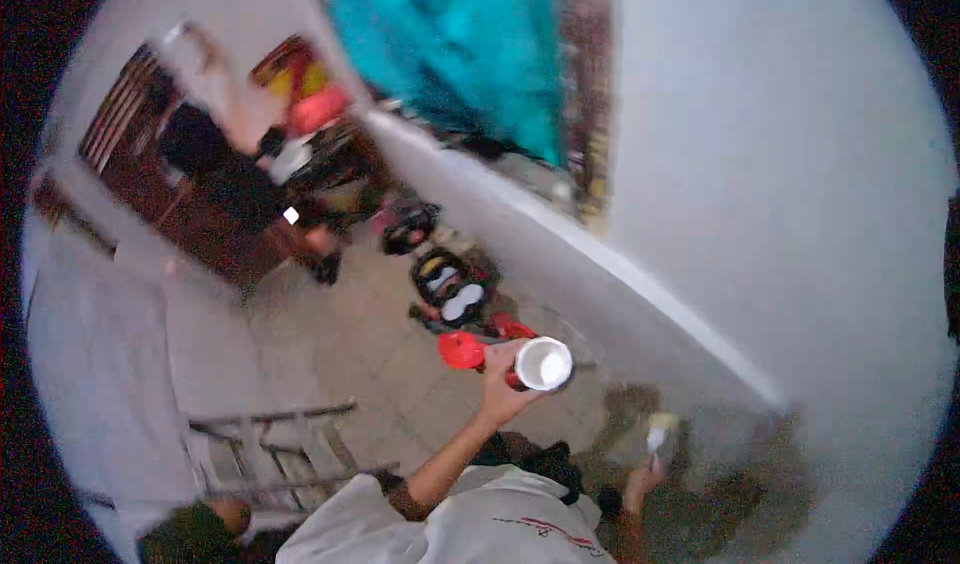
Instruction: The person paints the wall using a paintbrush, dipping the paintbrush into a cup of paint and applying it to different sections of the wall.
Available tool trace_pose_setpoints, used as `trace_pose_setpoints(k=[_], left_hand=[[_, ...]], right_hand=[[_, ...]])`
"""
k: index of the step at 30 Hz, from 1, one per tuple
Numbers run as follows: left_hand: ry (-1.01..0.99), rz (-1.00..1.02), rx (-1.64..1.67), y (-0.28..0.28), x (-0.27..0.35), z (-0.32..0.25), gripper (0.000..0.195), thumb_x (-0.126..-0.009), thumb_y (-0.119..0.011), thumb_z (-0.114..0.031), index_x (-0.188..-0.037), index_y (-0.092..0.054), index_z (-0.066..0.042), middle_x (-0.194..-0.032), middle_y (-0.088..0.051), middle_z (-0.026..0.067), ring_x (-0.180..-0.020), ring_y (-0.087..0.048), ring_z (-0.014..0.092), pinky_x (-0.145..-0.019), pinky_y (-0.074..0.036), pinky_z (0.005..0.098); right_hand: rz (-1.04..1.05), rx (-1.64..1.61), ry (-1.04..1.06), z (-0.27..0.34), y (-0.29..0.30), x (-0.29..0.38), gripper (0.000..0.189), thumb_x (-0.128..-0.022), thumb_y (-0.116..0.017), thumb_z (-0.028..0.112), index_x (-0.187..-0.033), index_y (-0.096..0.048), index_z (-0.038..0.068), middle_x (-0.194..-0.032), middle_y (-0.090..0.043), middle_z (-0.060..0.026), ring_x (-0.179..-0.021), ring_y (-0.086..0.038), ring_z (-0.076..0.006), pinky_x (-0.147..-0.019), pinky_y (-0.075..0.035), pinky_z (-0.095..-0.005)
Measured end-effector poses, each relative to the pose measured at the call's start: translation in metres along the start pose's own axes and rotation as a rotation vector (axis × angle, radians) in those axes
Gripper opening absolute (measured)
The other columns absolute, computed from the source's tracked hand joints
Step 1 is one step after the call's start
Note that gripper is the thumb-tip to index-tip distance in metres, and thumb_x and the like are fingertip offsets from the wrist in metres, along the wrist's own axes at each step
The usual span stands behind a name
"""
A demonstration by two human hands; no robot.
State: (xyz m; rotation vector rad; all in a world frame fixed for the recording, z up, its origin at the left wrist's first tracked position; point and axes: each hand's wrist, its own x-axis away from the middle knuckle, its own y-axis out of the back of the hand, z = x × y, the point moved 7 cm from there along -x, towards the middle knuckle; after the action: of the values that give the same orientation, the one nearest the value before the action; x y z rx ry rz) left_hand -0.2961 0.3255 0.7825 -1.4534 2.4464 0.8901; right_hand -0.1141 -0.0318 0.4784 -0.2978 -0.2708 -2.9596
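My left hand (504, 384) grips a cup-like container (543, 363) with a white rim and white inside. Some red shows on its outer side beneath my fingers. Low on the right, my right hand (645, 480) holds a small brush (658, 433), apparently a paintbrush, with a pale yellowish end pointing away from me. Motion blur hides its detail. The brush is apart from the container and close to the lower part of a pale wall (750, 189). A red round object (460, 349) shows just left of my left hand, beyond it.
A pale ledge (585, 237) runs diagonally along the wall, below a turquoise cloth (457, 46). Dark bags or similar items (450, 286) stand on the tiled floor (375, 354). A person in dark clothing (225, 166) is at upper left, one arm raised. A ladder-like frame (277, 451) is lower left.
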Motion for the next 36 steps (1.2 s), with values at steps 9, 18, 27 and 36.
trace_pose_setpoints(k=[9,18,27,36], left_hand=[[0.084,-0.243,-0.132,0.099,0.044,0.02,0.07,-0.051,-0.085,-0.026,-0.114,-0.059,-0.008,-0.11,-0.058,0.0066,-0.103,-0.046,0.025,-0.093,-0.036,0.0378],[0.124,-0.33,-0.169,0.187,0.021,0.053,0.065,-0.052,-0.083,-0.024,-0.111,-0.06,-0.007,-0.108,-0.059,0.0075,-0.102,-0.047,0.026,-0.092,-0.038,0.0381],[0.125,-0.337,0.063,0.242,0.003,0.131,0.059,-0.052,-0.083,-0.023,-0.104,-0.061,-0.005,-0.1,-0.06,0.0105,-0.097,-0.051,0.028,-0.087,-0.04,0.0392],[-0.022,0.149,-0.039,0.214,-0.011,0.131,0.063,-0.049,-0.081,-0.023,-0.107,-0.061,-0.009,-0.11,-0.06,0.007,-0.098,-0.048,0.026,-0.09,-0.037,0.0384]], right_hand=[[0.011,0.299,0.125,0.161,-0.062,-0.054,0.033,-0.092,-0.049,0.027,-0.105,-0.062,0.0,-0.083,-0.061,-0.0067,-0.075,-0.058,-0.0199,-0.069,-0.046,-0.0306],[0.176,0.175,-0.127,0.111,-0.136,0.013,0.039,-0.089,-0.05,0.032,-0.108,-0.06,0.0,-0.087,-0.062,-0.0073,-0.077,-0.058,-0.0223,-0.068,-0.045,-0.0335],[0.127,0.303,-0.01,0.158,-0.179,0.142,0.042,-0.084,-0.054,0.032,-0.109,-0.059,-0.001,-0.089,-0.061,-0.0092,-0.079,-0.058,-0.0245,-0.07,-0.045,-0.0347],[0.144,0.398,0.048,0.205,-0.245,0.217,0.045,-0.079,-0.059,0.033,-0.109,-0.058,-0.001,-0.092,-0.061,-0.011,-0.082,-0.058,-0.0266,-0.072,-0.045,-0.036]])
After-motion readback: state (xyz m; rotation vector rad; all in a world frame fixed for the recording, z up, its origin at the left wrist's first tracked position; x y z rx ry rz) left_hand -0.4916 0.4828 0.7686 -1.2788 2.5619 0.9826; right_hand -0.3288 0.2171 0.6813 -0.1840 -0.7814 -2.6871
